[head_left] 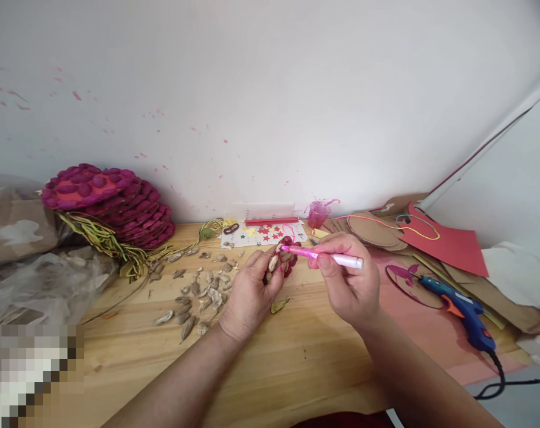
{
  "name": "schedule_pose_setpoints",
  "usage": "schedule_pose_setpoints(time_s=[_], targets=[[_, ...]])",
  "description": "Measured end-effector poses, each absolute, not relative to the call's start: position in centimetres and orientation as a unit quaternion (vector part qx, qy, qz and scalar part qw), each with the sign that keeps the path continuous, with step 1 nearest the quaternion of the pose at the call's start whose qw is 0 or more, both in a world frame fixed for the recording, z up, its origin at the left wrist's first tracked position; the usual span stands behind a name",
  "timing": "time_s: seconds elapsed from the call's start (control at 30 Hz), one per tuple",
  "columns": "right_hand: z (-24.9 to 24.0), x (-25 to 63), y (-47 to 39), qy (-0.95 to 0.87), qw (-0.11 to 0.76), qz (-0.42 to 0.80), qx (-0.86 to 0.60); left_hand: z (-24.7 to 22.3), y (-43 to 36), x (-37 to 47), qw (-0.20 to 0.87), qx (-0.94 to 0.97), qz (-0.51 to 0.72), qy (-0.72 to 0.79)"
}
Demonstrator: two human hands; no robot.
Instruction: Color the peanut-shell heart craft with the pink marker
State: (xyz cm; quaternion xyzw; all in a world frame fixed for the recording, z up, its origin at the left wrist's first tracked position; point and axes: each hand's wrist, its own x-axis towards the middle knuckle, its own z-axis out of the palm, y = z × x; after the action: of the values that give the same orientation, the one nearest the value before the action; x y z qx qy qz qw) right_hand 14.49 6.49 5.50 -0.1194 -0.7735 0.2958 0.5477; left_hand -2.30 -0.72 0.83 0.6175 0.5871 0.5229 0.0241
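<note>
In my left hand (253,290) is a small craft piece covered with peanut shells (273,261), partly painted dark magenta and partly bare. My fingers hide much of it. My right hand (348,279) pinches a white paintbrush (341,260) stained pink along its front half. The brush tip meets the upper part of the piece. Loose peanut shells (198,291) lie scattered on the wooden table (270,368) left of my hands. A stack of finished-looking magenta shell-covered discs (118,205) leans at the back left, with yellow-green cords (118,238) hanging from it.
A pink-smeared cup (319,214) stands against the wall. Beside it are cardboard discs (374,230) and red sheets (452,241). A blue glue gun (468,315) with a cable lies right. Star stickers (267,233) sit at the back; plastic bags (47,285) crowd the left.
</note>
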Motion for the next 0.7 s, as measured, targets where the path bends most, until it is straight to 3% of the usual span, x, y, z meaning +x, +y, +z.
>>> schedule_pose_setpoints(time_s=[0.7], targets=[[5.79, 14.57, 6.29, -0.787, 0.546, 0.262, -0.117, 0.67, -0.98, -3.18, -0.014, 0.638, 0.436, 0.634]])
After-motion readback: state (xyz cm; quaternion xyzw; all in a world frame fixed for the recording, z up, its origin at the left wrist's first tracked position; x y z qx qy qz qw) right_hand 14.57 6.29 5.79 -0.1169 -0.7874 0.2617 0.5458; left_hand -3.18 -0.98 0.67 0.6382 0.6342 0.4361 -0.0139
